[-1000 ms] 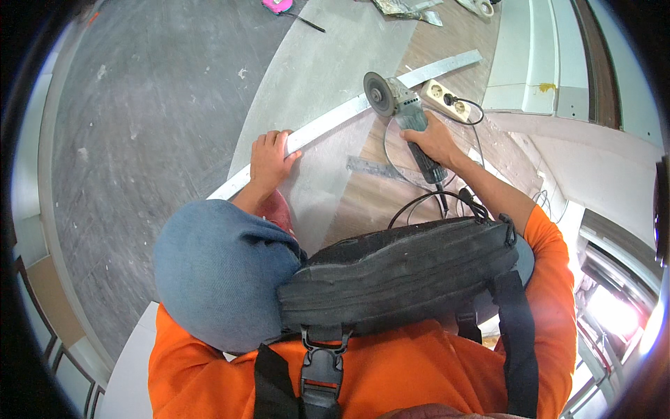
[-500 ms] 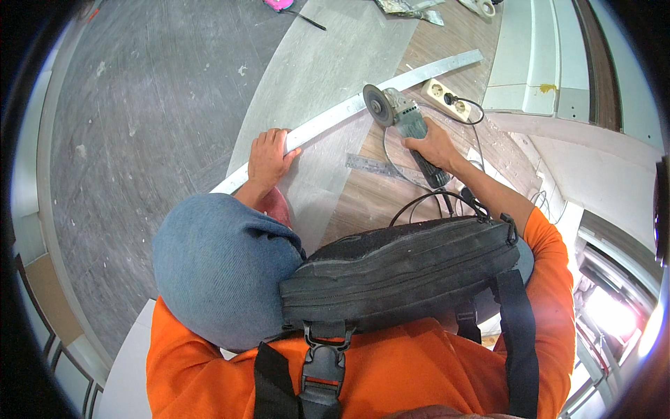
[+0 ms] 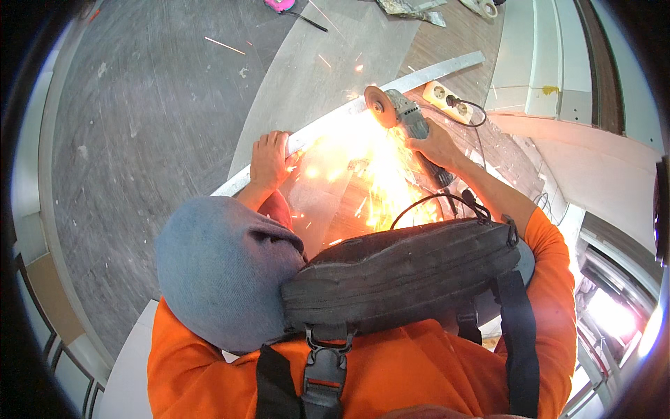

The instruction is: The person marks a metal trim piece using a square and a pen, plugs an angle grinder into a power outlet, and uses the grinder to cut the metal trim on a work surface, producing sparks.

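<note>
My right hand (image 3: 438,145) grips an angle grinder (image 3: 412,122) by its body. The edge of its round cutting disc (image 3: 380,106) meets a long pale metal profile (image 3: 328,121). Bright sparks (image 3: 373,157) pour from the contact toward me and hide the floor and part of the bar below. Farther left along the profile, my left hand (image 3: 268,162) is wrapped over the bar. The profile slants from beside my bent knee (image 3: 223,272) up to the far right.
Just beyond the grinder lies a cream power strip (image 3: 448,103) with a black plug and cable in it. A pink object (image 3: 280,5) and scraps (image 3: 412,10) lie at the far edge. A black bag (image 3: 405,269) hangs across my front.
Sparks now burst from the disc at the profile, where there were none half a second ago. The disc looks orange in their glow. Both hands are in nearly the same places.
</note>
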Demonstrator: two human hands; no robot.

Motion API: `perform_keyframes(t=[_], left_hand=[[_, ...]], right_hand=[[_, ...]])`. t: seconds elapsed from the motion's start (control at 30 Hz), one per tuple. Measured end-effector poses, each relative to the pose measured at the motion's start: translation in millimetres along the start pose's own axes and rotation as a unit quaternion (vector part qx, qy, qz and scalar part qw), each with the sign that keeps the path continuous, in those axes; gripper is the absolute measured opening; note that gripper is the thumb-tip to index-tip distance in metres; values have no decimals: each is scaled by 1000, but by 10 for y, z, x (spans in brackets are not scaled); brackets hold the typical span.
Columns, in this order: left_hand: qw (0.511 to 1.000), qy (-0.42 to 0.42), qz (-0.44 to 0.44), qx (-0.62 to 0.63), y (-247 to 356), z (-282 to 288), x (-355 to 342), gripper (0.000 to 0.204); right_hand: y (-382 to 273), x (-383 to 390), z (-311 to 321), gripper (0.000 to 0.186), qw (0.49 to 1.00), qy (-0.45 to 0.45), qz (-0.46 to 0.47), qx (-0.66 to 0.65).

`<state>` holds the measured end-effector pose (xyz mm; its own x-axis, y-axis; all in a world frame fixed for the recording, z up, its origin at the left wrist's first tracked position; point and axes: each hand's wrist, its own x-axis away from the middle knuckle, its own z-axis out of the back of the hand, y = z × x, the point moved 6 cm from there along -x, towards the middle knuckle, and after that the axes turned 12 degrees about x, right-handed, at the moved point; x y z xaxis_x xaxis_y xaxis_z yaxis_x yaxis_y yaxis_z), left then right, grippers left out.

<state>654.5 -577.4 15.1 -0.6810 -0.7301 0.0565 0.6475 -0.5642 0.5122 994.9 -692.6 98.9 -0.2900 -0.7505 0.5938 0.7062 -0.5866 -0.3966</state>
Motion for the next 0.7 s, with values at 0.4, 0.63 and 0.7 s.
perform_keyframes(t=[0.4,0.63,0.7], left_hand=[[999,23,-12,46,61,65,-15,48],[998,22,-14,54,65,62,-22,48],[998,24,-17,53,70,62,-16,48]], right_hand=[[91,-71,0,75,1000,-7,3,29],[82,-125,17,80,999,-15,9,37],[91,-150,3,78,999,-12,19,27]])
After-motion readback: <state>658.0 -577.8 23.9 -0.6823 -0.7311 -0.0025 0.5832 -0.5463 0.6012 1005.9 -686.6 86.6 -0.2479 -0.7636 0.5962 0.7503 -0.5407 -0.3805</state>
